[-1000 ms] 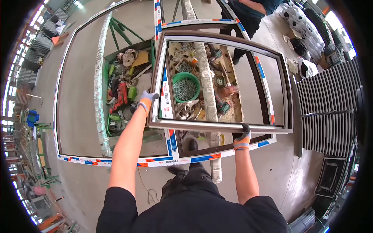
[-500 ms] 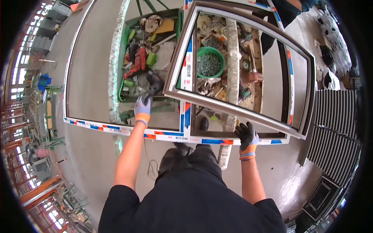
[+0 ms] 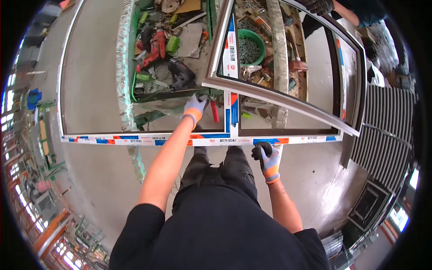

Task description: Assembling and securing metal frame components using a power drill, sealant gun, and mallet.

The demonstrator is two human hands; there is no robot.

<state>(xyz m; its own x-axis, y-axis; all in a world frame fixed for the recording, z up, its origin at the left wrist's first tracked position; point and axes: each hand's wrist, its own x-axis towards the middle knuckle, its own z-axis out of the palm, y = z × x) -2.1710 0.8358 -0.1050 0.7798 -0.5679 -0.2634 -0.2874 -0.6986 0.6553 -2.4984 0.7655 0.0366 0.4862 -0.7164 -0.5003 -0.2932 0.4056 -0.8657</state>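
Gripping the sash (image 3: 288, 96) corner — left hand (image 3: 195, 106); right hand (image 3: 268, 156) on frame (image 3: 148, 139).

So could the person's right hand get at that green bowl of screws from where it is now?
Probably not directly: the right hand is low at the big frame's near edge, and the green bowl lies far beyond, seen through the tilted window sash, which blocks the way.

A green-framed workbench (image 3: 128, 67) carries a large white window frame (image 3: 135, 138) laid flat across it, its near rail banded with blue, red and white protective film. Seen through the frame's openings, the bench's lower tray holds a clutter of tools: a red power drill (image 3: 155, 45), a black drill (image 3: 180, 74), green cans (image 3: 173, 43), a sheet of paper (image 3: 189, 33) and a green bowl of screws (image 3: 249, 45). The bench stands on a grey concrete floor (image 3: 90, 81).
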